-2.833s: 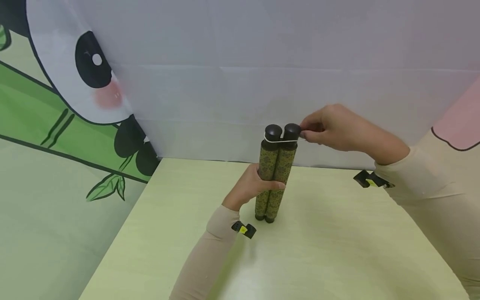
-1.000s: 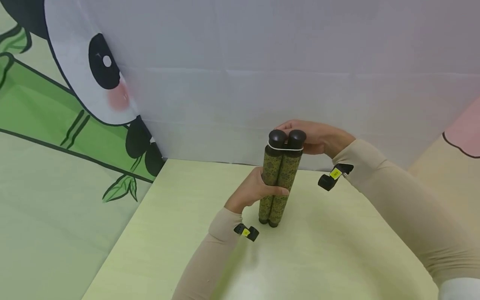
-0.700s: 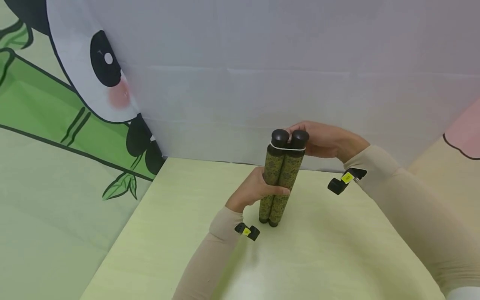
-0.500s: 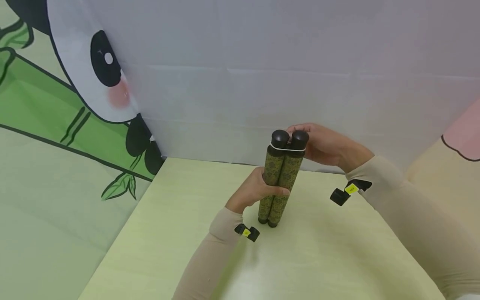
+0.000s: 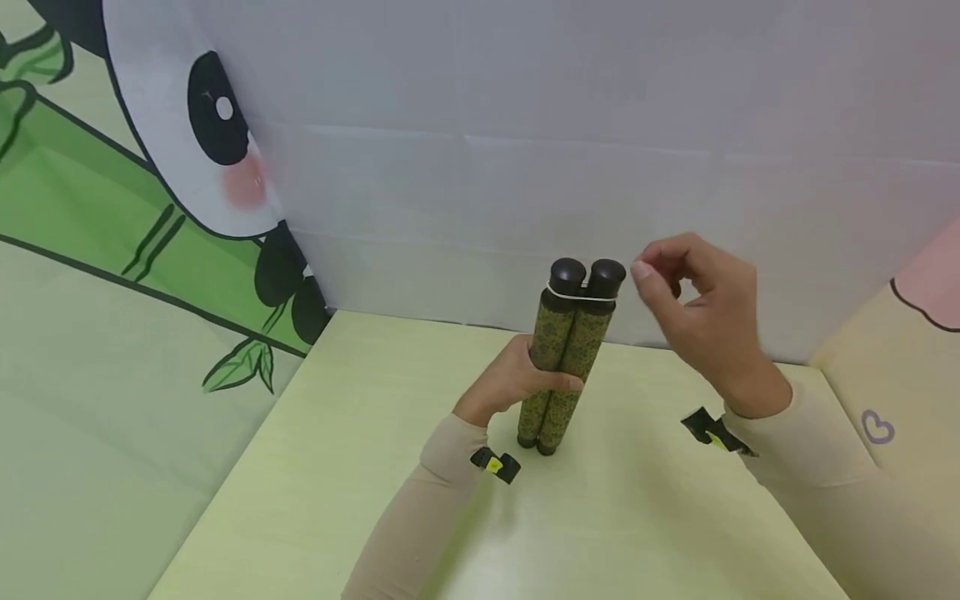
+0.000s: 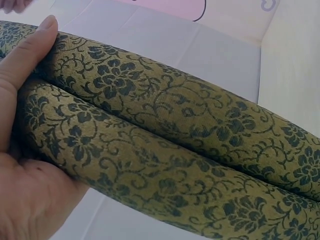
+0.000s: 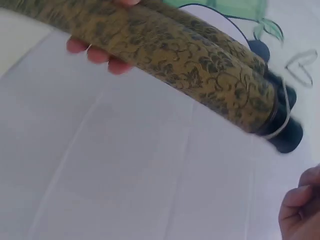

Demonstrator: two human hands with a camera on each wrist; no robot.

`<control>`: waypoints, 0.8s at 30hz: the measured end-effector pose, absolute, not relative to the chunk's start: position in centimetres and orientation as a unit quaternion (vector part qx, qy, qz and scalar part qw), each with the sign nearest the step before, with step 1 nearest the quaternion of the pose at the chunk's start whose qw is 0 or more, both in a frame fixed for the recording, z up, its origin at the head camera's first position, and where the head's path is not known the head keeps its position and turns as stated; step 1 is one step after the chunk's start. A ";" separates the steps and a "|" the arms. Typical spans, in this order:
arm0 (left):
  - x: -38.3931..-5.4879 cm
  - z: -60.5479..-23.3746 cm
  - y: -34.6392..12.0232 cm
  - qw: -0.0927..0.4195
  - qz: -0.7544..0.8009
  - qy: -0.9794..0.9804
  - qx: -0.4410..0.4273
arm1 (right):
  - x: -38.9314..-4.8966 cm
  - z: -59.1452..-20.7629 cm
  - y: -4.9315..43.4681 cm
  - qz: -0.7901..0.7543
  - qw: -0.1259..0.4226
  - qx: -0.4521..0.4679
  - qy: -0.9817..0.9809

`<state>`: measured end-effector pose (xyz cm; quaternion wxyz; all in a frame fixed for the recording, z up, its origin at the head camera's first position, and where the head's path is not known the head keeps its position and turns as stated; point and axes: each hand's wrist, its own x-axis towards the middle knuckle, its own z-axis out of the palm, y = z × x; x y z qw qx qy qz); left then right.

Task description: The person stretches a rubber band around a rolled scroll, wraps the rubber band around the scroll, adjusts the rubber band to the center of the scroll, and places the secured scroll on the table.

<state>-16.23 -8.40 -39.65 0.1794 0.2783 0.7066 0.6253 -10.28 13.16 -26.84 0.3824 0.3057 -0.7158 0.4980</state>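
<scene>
In the head view a scroll [image 5: 553, 342] stands tilted to the right: two side-by-side rolls in olive-gold floral brocade with black knob ends. A thin white band [image 5: 582, 297] loops round both rolls just under the top knobs. My left hand [image 5: 513, 379] grips the rolls around the middle, thumb across the front. Just right of the knobs, my right hand [image 5: 705, 300] hovers apart from the scroll, its fingers loosely curled and thumb near the index finger; nothing shows between them. In the right wrist view the banded knobs [image 7: 285, 125] point toward that hand.
Below lies a pale yellow-green table [image 5: 360, 500]. Right behind its far edge rises a pale cloth backdrop [image 5: 480, 183], printed at left with a panda and green bamboo [image 5: 90, 183]. Another printed panel [image 5: 900, 400] stands along the right side.
My right hand was at the right knob, then went behind the knobs, and has now drawn off to the right. My left hand keeps its grip, and the band stays round the rolls.
</scene>
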 end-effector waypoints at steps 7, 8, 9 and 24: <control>-16.2 -39.4 -8.4 0.173 0.615 0.715 0.284 | -9.3 -27.6 11.7 0.234 0.467 0.364 -0.771; -16.2 -39.4 -8.4 0.174 0.614 0.715 0.284 | -9.3 -27.7 11.6 0.207 0.470 0.364 -0.777; -16.2 -39.5 -8.4 0.174 0.614 0.715 0.285 | -9.3 -27.7 11.5 0.181 0.473 0.362 -0.782; -16.0 -39.5 -8.6 0.161 0.608 0.720 0.293 | -8.7 -28.3 9.7 0.122 0.469 0.359 -0.798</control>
